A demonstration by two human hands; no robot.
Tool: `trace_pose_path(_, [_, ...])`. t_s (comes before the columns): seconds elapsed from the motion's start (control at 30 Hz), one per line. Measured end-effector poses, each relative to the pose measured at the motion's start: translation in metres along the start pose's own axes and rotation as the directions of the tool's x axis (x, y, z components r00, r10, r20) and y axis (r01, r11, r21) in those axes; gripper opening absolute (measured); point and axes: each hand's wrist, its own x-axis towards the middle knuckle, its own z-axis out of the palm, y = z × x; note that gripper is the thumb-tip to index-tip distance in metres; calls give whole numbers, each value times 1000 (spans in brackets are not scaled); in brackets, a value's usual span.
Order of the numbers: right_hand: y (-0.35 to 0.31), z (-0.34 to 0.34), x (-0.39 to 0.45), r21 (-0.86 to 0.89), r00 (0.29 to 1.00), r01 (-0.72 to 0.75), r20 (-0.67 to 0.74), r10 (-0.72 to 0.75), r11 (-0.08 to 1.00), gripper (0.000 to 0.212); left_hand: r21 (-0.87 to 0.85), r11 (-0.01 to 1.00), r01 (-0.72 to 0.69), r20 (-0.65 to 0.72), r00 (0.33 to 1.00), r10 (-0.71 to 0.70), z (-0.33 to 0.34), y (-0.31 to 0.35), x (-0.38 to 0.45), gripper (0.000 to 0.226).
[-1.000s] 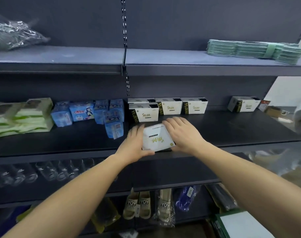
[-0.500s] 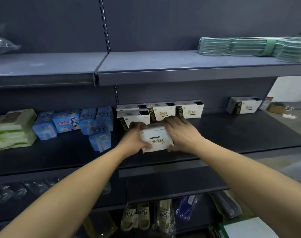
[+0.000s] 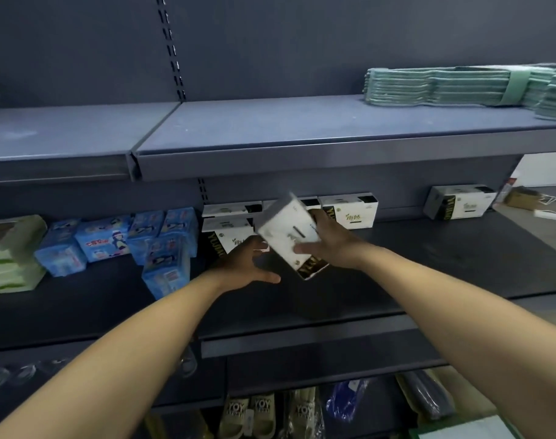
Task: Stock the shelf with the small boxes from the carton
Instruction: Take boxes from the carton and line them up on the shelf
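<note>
Head view: I'm holding one small white box in my right hand, tilted, with its dark end pointing down toward the shelf deck. Thumb is wrapping the near face, fingers are curling behind the far side, so the right grip is closing round the box. The box is blurred, so print is unreadable.

My left hand is sitting just left of and below the box with fingers spread and relaxed, gripping nothing. I can't tell whether its fingertips are touching the box edge.

The box is hanging above the middle shelf, just in front of the row of matching boxes standing against the back panel. One more matching box is standing alone further right, well apart from the row.

Blue packets are sitting left of the row, and green packs are stacked at the far left. A bundle of green cloths is lying on the upper shelf. Slippers are showing on the lowest level.
</note>
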Motion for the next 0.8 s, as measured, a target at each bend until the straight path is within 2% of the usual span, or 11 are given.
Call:
trace_pose_path(0.07, [-3, -1, 3, 172, 1000, -14, 16, 11, 985, 48, -36, 999, -15, 4, 1000, 15, 7, 5, 6, 89])
trace_pose_path(0.13, [-6, -5, 4, 193, 999, 3, 48, -12, 981, 46, -49, 997, -53, -37, 998, 51, 12, 10, 12, 83])
trace_pose_path(0.2, [-4, -12, 6, 148, 1000, 27, 10, -29, 989, 80, 11, 996, -85, -84, 993, 86, 10, 12, 15, 74])
trace_pose_path(0.27, [-3, -20, 6, 86, 984, 12, -179, 4, 996, 117, 92, 991, -101, -112, 987, 111, 1, 13, 18, 64])
trace_pose_path(0.3, [-3, -25, 6, 22, 966, 10, -257, -4, 1000, 123, 122, 987, -107, -117, 986, 121, -4, 14, 18, 59])
trace_pose_path(0.37, [-4, -32, 7, -366, 953, 66, -252, -168, 928, 118, 189, 973, -131, -94, 984, 151, -15, 19, 19, 53])
trace_pose_path(0.43, [-7, -31, 6, -734, 952, 184, -33, -306, 653, 102, 263, 953, -152, -35, 985, 167, -21, 24, 20, 48])
trace_pose_path(0.47, [-10, -27, 6, -800, 956, 227, 73, -285, 555, 90, 288, 945, -157, -16, 986, 168, -22, 25, 19, 46])
trace_pose_path(0.57, [-21, -7, 5, -826, 973, 208, 118, -200, 525, 69, 298, 944, -141, -9, 989, 150, -24, 26, 17, 48])
trace_pose_path(0.7, [-29, 9, 7, -854, 985, 132, 58, -161, 503, 71, 270, 956, -113, 2, 993, 116, -24, 34, 13, 57])
trace_pose_path(0.8, [-29, 15, 8, -837, 991, 90, 20, -133, 540, 66, 263, 961, -89, 7, 996, 90, -21, 36, 9, 64])
